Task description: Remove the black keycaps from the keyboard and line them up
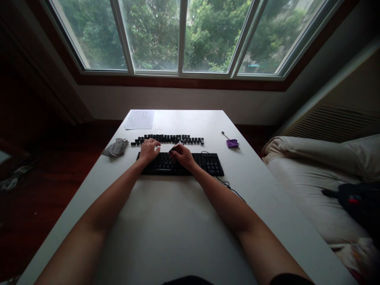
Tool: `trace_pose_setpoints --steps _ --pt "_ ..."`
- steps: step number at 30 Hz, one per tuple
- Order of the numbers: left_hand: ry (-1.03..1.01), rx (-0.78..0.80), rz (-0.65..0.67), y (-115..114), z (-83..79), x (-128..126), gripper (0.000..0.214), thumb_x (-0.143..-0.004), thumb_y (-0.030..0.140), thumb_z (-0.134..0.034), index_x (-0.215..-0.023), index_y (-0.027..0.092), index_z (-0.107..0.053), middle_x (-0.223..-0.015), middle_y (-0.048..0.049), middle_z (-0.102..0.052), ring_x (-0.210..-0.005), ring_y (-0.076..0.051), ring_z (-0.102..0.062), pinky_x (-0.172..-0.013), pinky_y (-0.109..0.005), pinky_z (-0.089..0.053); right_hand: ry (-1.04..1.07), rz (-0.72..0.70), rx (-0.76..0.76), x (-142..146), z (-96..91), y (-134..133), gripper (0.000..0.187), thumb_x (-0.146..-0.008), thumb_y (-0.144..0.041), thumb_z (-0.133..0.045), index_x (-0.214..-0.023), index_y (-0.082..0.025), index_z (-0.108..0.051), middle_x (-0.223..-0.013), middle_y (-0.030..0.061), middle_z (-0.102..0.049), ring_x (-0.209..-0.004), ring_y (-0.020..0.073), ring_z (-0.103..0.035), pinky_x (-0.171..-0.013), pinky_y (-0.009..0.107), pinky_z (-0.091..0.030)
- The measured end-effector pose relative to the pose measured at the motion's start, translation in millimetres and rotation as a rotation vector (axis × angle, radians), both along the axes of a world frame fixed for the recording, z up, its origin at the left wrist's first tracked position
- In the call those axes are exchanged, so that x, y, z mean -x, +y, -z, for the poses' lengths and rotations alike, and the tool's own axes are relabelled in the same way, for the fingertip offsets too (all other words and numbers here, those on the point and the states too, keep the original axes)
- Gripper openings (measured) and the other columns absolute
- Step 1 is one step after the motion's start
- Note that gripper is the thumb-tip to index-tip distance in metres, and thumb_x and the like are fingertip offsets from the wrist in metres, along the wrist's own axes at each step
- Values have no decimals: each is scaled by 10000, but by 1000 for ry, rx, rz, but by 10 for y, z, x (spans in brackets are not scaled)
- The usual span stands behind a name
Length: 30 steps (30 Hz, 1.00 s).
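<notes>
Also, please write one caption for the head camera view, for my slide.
Left hand and right hand at a black keyboard on a white table, with loose keycaps behind it.

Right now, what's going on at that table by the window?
A person is working bare-handed on a keyboard. The left hand is at its far left part; the right hand pinches a small thing above it, too small to identify. Loose keys lie in rows just beyond, with a grey cloth off to the left.
</notes>
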State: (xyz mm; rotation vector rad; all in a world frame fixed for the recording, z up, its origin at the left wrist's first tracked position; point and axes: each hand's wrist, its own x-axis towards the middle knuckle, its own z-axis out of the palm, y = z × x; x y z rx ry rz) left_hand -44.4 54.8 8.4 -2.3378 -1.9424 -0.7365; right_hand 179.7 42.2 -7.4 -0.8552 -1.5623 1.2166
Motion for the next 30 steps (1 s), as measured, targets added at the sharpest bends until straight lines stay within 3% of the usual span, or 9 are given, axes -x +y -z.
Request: trace_pose_setpoints --steps 4,10,15,20,24,27,30 --pt "-21 -22 87 -188 30 -43 188 -922 323 -592 -1011 250 -741 -1115 -81 -639 -1119 -287 -508 -1025 -436 -416 -154 39 -90 14 -85 -71 232 -901 -439 -603 -992 -228 -634 -755 8 -695 -629 178 -670 -592 290 -534" --pt "-31 -4 125 -288 86 -68 186 -915 318 -604 -1026 254 -738 -1121 -77 -646 -1137 -293 -510 -1046 -447 -415 -412 126 -256 74 -201 -152 145 -907 -358 -619 -934 -231 -683 -733 14 -693 -677 186 -632 -688 293 -483" --pt "-45 9 121 -296 82 -75 188 -907 298 -599 -1024 246 -737 -1120 -87 -650 -1139 -298 -510 -1043 -453 -419 -543 -15 -368 96 -336 -222 100 -895 -304 -628 -865 -223 -679 -703 8 -669 -638 162 -562 -653 264 -408" --pt "-48 -7 135 -318 71 -69 197 -925 307 -579 -1031 248 -734 -1133 -84 -648 -1156 -293 -504 -1054 -452 -414 -622 -178 -477 -30 -427 -203 111 -828 -218 -664 -933 -236 -694 -723 -13 -663 -634 138 -534 -650 244 -374" --pt "-53 -24 145 -336 55 -71 191 -936 313 -575 -1007 245 -738 -1125 -81 -656 -1152 -286 -511 -1048 -443 -420 -564 -251 -345 -205 -359 -54 107 -814 -285 -702 -884 -211 -668 -645 -36 -634 -593 121 -525 -611 237 -394" --pt "-77 -16 150 -351 18 -80 213 -956 336 -557 -1004 240 -742 -1129 -83 -666 -1157 -284 -517 -1052 -444 -420 -351 -348 -102 -297 -256 50 209 -809 -386 -708 -866 -204 -620 -722 -9 -702 -653 151 -632 -620 256 -480" --pt "-135 -18 205 -378 -31 -91 279 -997 368 -491 -1028 236 -734 -1148 -77 -675 -1150 -264 -543 -1054 -433 -425 -168 -358 89 -329 -169 110 282 -776 -426 -728 -879 -197 -599 -828 37 -756 -747 196 -716 -663 305 -563"
